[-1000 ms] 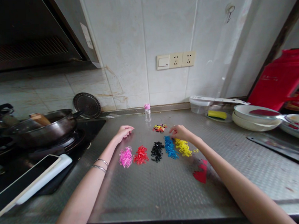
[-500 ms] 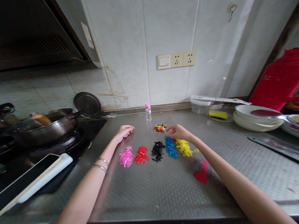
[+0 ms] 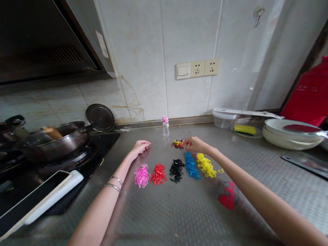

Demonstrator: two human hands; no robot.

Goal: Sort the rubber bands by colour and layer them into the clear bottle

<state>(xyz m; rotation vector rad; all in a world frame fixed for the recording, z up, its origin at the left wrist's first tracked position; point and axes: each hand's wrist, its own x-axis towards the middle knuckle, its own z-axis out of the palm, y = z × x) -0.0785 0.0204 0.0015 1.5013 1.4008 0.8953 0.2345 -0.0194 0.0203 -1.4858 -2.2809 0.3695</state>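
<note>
My right hand [image 3: 194, 145] is at the right edge of a small mixed-colour pile of rubber bands [image 3: 177, 144], its fingertips drawn together. Whatever lies between those fingertips is too small to make out. On the left, my left hand [image 3: 140, 147] rests on the counter with fingers loosely stretched and nothing in it. Nearer to me lie separate piles in a row: pink bands [image 3: 141, 176], red bands [image 3: 158, 174], black bands [image 3: 177, 170], blue bands [image 3: 191, 166] and yellow bands [image 3: 205, 165]. One loose yellow band [image 3: 220, 170] sits beside the yellow pile.
Behind the mixed pile stands a small clear bottle [image 3: 166, 127] with a pink cap. To the left are a pan [image 3: 54, 145] on the stove and a phone [image 3: 31, 203]. On the right are a sponge [image 3: 244, 129], stacked bowls [image 3: 290, 139] and a cleaver [image 3: 318, 167].
My right hand has shifted slightly at the mixed pile, its fingertips now closer together. The left hand stays resting. The whole view has moved a little.
</note>
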